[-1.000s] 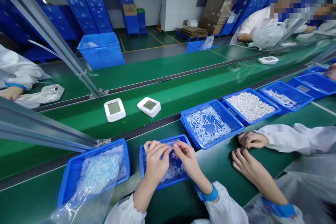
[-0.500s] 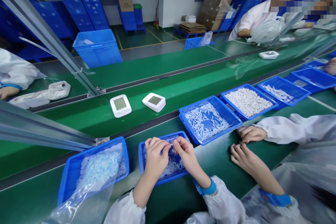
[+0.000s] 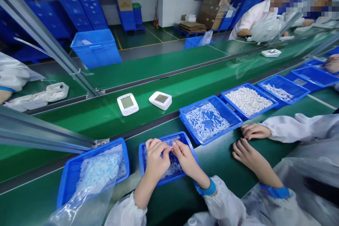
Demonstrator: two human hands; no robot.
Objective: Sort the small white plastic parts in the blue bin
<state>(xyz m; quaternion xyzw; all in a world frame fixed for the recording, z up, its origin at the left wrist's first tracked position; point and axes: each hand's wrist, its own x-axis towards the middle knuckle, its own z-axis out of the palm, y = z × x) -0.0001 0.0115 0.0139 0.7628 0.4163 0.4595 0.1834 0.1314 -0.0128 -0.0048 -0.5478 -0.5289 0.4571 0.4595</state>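
Note:
Above a blue tray (image 3: 182, 173) of small translucent pieces, my left hand (image 3: 158, 157) and my right hand (image 3: 185, 159) meet fingertip to fingertip. Both are closed in a pinch on a small white plastic piece (image 3: 171, 147), mostly hidden by the fingers. To the left stands another blue tray (image 3: 61, 187), where a clear plastic bag (image 3: 99, 173) of pale blue and white pieces lies, its open end hanging over the front edge. On the right, a blue tray (image 3: 212, 142) holds thin white and pale blue sticks.
Farther right sit trays of white parts (image 3: 249, 100). A co-worker's hands (image 3: 250, 148) work close to my right. Two white devices with screens (image 3: 127, 104) lie on the green conveyor (image 3: 185, 93). A metal post (image 3: 53, 127) slants in from the left.
Both white devices on the conveyor have shifted a little to the right. My hands stay pinched together over the tray, with the right fingers slightly readjusted. The view has shifted slightly.

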